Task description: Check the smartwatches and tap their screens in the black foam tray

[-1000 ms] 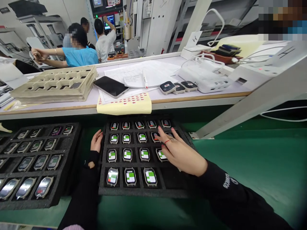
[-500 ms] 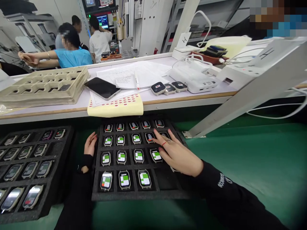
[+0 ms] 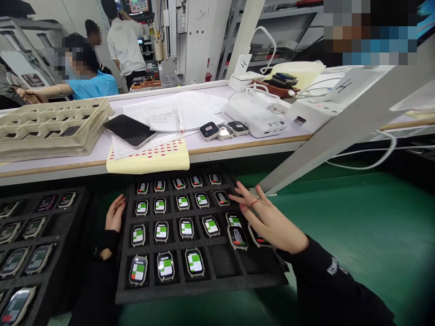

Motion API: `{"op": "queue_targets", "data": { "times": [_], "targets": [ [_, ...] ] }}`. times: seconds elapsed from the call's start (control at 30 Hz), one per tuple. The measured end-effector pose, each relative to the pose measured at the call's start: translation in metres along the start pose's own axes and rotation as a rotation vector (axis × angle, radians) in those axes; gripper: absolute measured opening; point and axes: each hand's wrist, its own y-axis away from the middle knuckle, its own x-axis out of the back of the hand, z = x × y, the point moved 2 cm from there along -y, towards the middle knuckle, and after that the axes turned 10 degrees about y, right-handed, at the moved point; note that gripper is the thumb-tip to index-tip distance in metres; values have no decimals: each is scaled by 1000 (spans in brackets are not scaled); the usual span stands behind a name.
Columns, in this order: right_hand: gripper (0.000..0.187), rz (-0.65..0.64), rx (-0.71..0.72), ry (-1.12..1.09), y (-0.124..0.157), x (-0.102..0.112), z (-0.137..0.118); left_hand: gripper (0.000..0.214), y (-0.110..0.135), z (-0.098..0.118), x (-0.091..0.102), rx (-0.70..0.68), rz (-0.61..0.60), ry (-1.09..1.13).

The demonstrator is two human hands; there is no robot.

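A black foam tray (image 3: pixel 170 292) lies in front of me, its compartments holding several smartwatches with lit screens. Most screens show green and white blocks; the back row shows dark screens with text and red. My left hand (image 3: pixel 115 213) is at the tray's left edge, fingers bent together against it. Over the right side hovers my right hand (image 3: pixel 272 222), fingers stretched and apart, holding nothing. Its fingertips are nearest a red-and-dark-screened smartwatch (image 3: pixel 222 198). Below them, one smartwatch (image 3: pixel 238 237) overlaps another (image 3: pixel 234 220). A further smartwatch (image 3: pixel 260 237) is partly hidden under my hand.
A second foam tray (image 3: pixel 73 237) of watches stands left. On the bench above are a phone (image 3: pixel 131 130), papers, a marker (image 3: pixel 180 120), three watch bodies, a white box (image 3: pixel 254 117) with cables and a beige tray (image 3: pixel 50 145). A slanted metal post (image 3: pixel 316 122) rises right. Other people are behind.
My right hand has drawn back rightward from the watches, uncovering several. The fourth watch in the second row has turned from red to green. The view has shifted; my left hand stays by the tray.
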Motion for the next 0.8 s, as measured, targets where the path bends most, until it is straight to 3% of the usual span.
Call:
{"op": "queue_targets", "data": {
  "times": [0.23,0.4,0.6,0.8],
  "targets": [
    [57,3,17,-6,3,3,-2,68,1,3,-3,22,7,-11],
    [54,-125,10,-41,0,0,5,71,2,6,-3,40,8,-12],
    [54,-24,-9,-127,-21,3,29,76,0,5,-2,63,6,-8],
    [53,-17,-6,-157,-50,-7,44,76,1,6,0,78,4,-4]
  ]
}}
